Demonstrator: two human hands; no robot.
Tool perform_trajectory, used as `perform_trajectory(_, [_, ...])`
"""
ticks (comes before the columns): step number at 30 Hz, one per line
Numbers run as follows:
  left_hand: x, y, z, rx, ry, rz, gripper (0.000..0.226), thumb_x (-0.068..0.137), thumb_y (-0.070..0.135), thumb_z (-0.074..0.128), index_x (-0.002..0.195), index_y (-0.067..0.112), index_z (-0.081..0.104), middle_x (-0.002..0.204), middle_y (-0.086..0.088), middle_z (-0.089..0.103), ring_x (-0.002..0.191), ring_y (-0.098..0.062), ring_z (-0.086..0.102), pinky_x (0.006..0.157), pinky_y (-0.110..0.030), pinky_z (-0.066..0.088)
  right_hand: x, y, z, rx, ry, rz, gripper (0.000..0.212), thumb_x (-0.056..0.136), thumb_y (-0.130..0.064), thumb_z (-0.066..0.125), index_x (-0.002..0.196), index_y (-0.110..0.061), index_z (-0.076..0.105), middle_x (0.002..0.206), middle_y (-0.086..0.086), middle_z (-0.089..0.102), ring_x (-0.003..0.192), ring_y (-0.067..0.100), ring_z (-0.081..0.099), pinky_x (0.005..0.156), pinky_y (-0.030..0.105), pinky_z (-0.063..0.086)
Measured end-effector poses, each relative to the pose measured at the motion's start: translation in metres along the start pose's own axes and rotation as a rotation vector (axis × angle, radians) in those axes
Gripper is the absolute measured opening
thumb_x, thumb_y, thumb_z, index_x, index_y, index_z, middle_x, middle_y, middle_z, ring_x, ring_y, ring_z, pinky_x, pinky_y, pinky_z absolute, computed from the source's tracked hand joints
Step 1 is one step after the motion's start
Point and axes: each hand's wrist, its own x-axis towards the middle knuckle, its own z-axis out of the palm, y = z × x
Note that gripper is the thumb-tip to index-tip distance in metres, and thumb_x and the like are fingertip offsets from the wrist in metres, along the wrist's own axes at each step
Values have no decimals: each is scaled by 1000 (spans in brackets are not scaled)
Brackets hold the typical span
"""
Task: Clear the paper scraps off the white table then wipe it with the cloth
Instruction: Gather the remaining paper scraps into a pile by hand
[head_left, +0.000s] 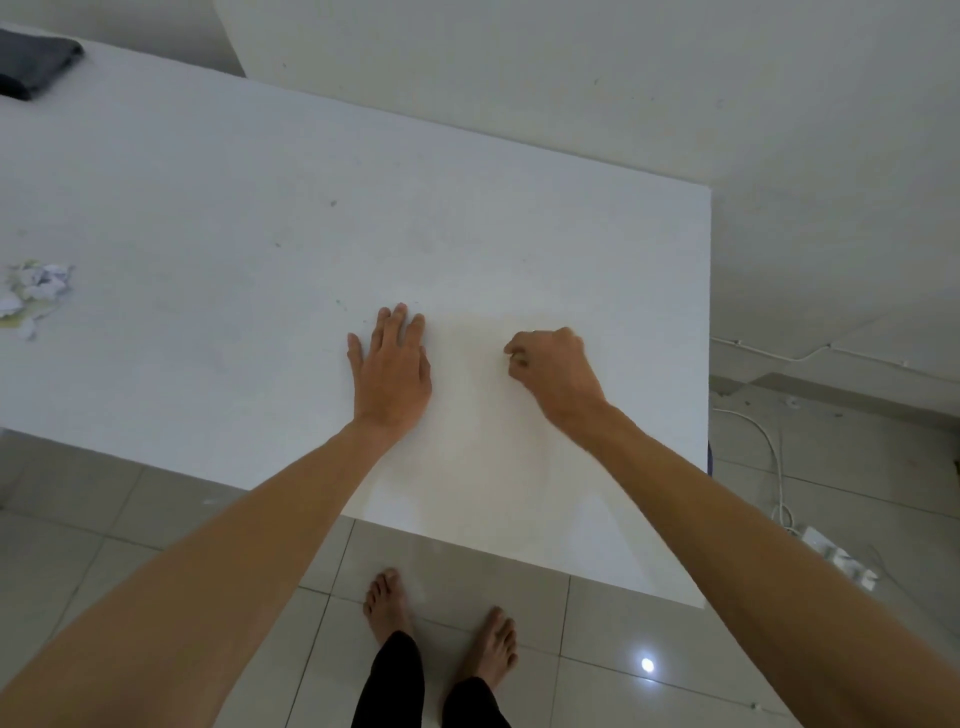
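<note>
White table: long axis runs from upper left to lower right across the head view, near right corner at lower right, far edge close to a pale wall.

Paper scraps: small crumpled heap, white with a trace of yellow-green, on the tabletop at far left edge of view. Heap slightly longer than wide, stretched roughly top-right to bottom-left. Well apart from both hands.

Cloth: dark grey, folded, at the table's far left end, partly cut by the frame edge. Long axis cannot be told; visible rounded corner points right.

Left hand: palm down, flat on the tabletop near the middle of the near edge. Fingers extended and close together, pointing away toward the wall; thumb spread out to the left. Holding nothing.

Right hand: just right of the left, on or just above the tabletop; contact not clear. Fingers curled narrow, tips drawn in toward the thumb as in a pinch, knuckles up. Something tiny possibly between the tips; too small to tell.

A few dark specks on the surface beyond the left hand.

Below the table edge: tiled floor, two bare feet, dark trouser legs. White cable and power strip on the floor at right.
</note>
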Motion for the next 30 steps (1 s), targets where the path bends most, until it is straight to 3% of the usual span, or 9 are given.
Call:
perform_trajectory(3, [3,1,-4,-42,9,-2,43,103,19,40,146,15,42,162,-5,29,152,-21,17,119,-59,13,5,20,-19,529,100,309,4,83,-14,80,83,-10,81,73,6,76,66,11,65,69,24,54])
perform_trajectory(7, [2,6,-5,-87,44,21,41,101,18,44,142,15,47,157,-3,36,150,-19,24,119,-56,14,-6,39,-30,969,3,508,16,85,-12,83,93,2,78,83,15,75,76,21,69,88,32,58])
perform_trajectory(12, [-4,19,1,-112,70,61,40,98,17,48,138,18,53,150,-2,44,140,-18,40,118,-53,18,-18,52,-32,1018,-3,566,17,87,-11,80,97,2,77,84,14,74,79,20,68,95,33,57])
perform_trajectory(16, [-7,33,1,-142,131,113,37,94,13,53,130,18,59,138,-1,53,122,-21,54,109,-49,33,-24,55,-37,1063,8,580,20,87,-9,79,100,4,76,83,14,72,79,21,69,95,32,58])
perform_trajectory(21, [-17,60,-19,-174,107,140,35,94,14,54,129,17,58,130,-1,55,117,-22,56,95,-44,40,-42,49,-53,1127,61,630,16,86,-7,80,97,3,77,101,26,75,90,29,74,100,39,57])
perform_trajectory(27, [-43,94,-56,-164,-29,105,34,97,20,53,131,18,57,134,-5,53,121,-27,53,93,-46,41,-70,41,-81,1131,147,734,8,85,-6,78,87,2,77,96,14,78,100,26,75,104,41,54])
perform_trajectory(30, [-57,110,-75,-152,-94,123,35,99,23,51,134,19,55,139,-3,50,123,-25,52,94,-45,40,-84,33,-102,1208,206,791,14,86,-9,80,94,1,75,83,10,75,101,28,74,107,40,51])
